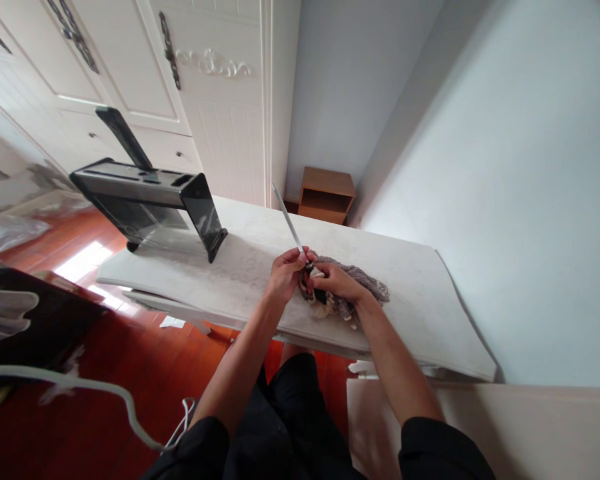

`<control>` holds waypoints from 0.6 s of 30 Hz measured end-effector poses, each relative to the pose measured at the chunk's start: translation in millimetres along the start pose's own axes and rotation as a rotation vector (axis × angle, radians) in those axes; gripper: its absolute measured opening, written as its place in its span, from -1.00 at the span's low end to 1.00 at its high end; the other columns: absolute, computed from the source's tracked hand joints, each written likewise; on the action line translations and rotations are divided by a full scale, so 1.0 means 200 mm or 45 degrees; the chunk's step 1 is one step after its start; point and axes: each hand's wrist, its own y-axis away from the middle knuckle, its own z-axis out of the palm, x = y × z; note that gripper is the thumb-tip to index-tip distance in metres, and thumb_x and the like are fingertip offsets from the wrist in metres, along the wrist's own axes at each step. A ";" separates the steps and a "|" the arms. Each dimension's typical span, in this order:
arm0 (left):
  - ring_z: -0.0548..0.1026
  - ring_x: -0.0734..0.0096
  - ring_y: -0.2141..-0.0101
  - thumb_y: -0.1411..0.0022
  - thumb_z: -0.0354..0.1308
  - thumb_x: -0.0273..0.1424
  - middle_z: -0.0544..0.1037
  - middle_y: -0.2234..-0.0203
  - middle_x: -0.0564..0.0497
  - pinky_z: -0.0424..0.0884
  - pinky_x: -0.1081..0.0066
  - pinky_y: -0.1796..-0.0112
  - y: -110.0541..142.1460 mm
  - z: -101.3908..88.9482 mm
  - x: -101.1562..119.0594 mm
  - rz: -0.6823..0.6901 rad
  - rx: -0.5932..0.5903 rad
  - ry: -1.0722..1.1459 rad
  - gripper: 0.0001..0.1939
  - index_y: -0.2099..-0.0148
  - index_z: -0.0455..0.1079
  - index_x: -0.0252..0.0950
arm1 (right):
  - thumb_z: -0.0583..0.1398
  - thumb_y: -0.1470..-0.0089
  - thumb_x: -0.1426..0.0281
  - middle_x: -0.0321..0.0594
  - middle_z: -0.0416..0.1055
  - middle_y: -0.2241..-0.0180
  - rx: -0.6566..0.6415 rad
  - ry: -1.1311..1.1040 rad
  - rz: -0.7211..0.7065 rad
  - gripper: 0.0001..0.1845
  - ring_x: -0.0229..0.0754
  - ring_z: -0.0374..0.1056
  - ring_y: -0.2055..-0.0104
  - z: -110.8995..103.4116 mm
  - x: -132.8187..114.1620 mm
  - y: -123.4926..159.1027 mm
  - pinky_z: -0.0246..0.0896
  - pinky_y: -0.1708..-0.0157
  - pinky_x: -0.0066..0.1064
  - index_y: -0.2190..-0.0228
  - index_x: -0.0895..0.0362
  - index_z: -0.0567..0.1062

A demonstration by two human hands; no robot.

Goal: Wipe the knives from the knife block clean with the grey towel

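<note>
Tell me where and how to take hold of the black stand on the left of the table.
The black stand is probably best gripped by its end panels near the top, coming in from both sides: it is wide, with a panel standing at each end. I would avoid the black upright, as I cannot tell whether it is fixed.

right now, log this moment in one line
left hand: pinching metal rod | right hand: on cloth | table: cloth, black rack

1 brown cabinet, red floor
</note>
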 end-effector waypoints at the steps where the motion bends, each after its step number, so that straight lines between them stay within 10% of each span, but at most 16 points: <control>1: 0.50 0.46 0.38 0.22 0.54 -0.37 0.55 0.48 0.00 0.40 0.46 0.28 0.00 0.00 0.00 -0.001 -0.015 0.025 -0.60 0.29 0.54 -0.39 | 0.27 -0.03 0.24 -0.28 0.49 0.44 -0.025 -0.004 0.001 -0.75 -0.28 0.35 0.39 -0.01 0.00 0.00 0.23 0.31 -0.47 0.41 0.21 0.51; 18: 0.47 0.44 0.33 0.10 0.49 -0.44 0.44 0.49 0.08 0.38 0.37 0.14 -0.07 -0.04 0.02 0.042 -0.202 0.153 -0.68 0.30 0.46 -0.31 | 0.27 -0.03 0.14 -0.28 0.45 0.47 -0.325 -0.064 -0.015 -0.65 -0.27 0.34 0.40 -0.06 -0.03 -0.01 0.21 0.34 -0.43 0.38 0.20 0.42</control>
